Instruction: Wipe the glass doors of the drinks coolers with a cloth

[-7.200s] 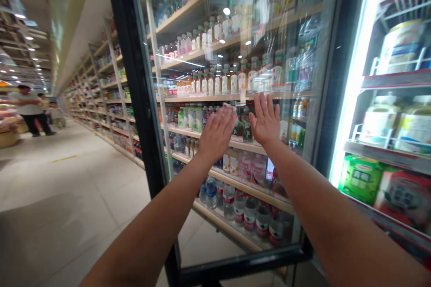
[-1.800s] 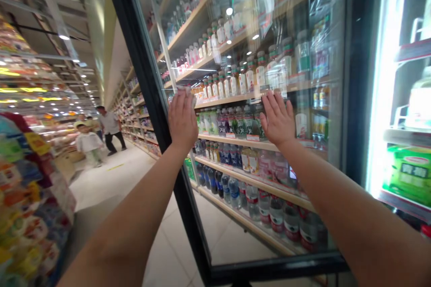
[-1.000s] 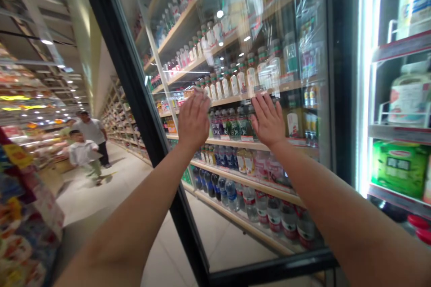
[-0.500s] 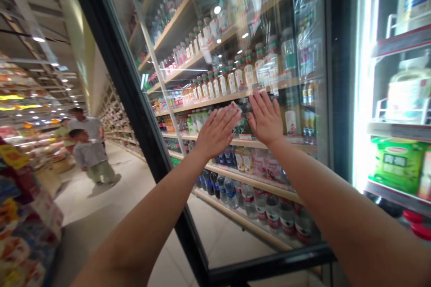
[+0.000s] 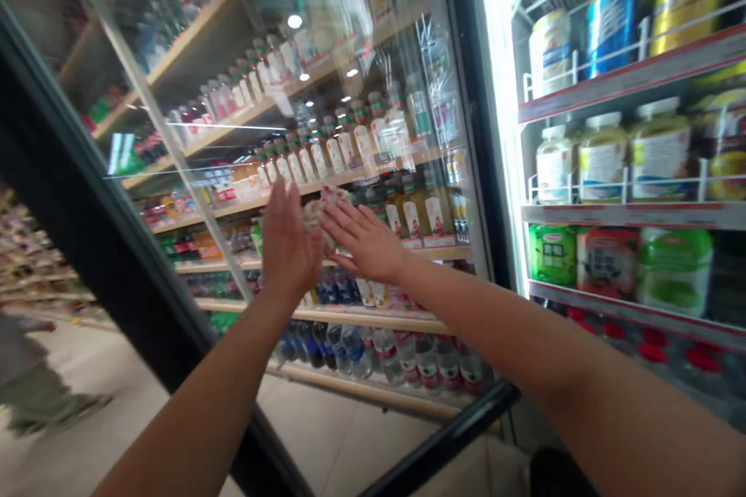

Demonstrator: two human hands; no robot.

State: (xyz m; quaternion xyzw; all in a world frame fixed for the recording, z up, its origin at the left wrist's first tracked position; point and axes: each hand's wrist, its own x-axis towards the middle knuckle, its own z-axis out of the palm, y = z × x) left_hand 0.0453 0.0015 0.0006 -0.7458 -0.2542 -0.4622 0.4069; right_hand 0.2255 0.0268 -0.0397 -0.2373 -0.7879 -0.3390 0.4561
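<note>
My right hand (image 5: 367, 242) lies with its fingers stretched over a crumpled, pale patterned cloth (image 5: 320, 210), pressing it against the glass door (image 5: 233, 147). Part of the cloth is hidden under the fingers. Just to its left, my left hand (image 5: 288, 245) is held open, its fingers together and pointing up, close to the glass and the cloth's left edge. Whether its palm touches the glass I cannot tell. The door stands open at an angle, framed in black (image 5: 110, 225).
Through the glass appear shelves with rows of bottles (image 5: 332, 151). On the right is the lit cooler, with cans (image 5: 609, 23), white-capped bottles (image 5: 603, 155) and green packs (image 5: 676, 272) on wire-fronted shelves. A blurred person (image 5: 29, 373) is on the tiled floor at far left.
The view has swung right, showing more of the cooler. The cloth, earlier under my left hand, is now under my right. Both hands have come closer together.
</note>
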